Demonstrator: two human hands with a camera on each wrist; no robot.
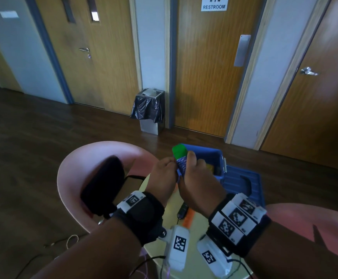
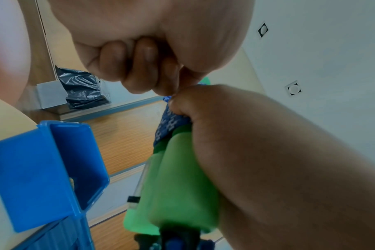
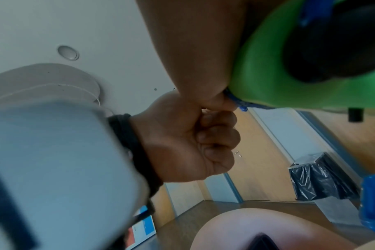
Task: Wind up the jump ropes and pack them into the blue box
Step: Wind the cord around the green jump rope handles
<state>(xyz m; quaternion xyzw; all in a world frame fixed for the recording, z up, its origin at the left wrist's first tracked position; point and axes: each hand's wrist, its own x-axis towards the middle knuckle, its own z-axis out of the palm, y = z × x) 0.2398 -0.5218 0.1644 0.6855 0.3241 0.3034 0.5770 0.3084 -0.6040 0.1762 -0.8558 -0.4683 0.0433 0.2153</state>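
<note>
A jump rope with green handles point(image 1: 179, 151) and blue patterned cord point(image 1: 182, 164) wound round them is held above the table, just in front of the open blue box point(image 1: 214, 153). My right hand point(image 1: 196, 182) grips the two handles point(image 2: 178, 186) together, thumb up along the winding. My left hand point(image 1: 164, 172) is curled into a fist and pinches the cord point(image 2: 168, 99) at the top of the winding. In the right wrist view the left hand point(image 3: 193, 143) meets the cord point(image 3: 240, 104) under the green handles point(image 3: 263, 67). Something yellow lies inside the box.
The box's blue lid point(image 1: 242, 184) lies open to the right on the small round pale table point(image 1: 160, 250). An orange item point(image 1: 188, 218) and a black device point(image 1: 182, 210) lie on the table. A pink chair point(image 1: 71, 178) with a black bag point(image 1: 101, 184) stands left; a bin point(image 1: 148, 109) stands by the doors.
</note>
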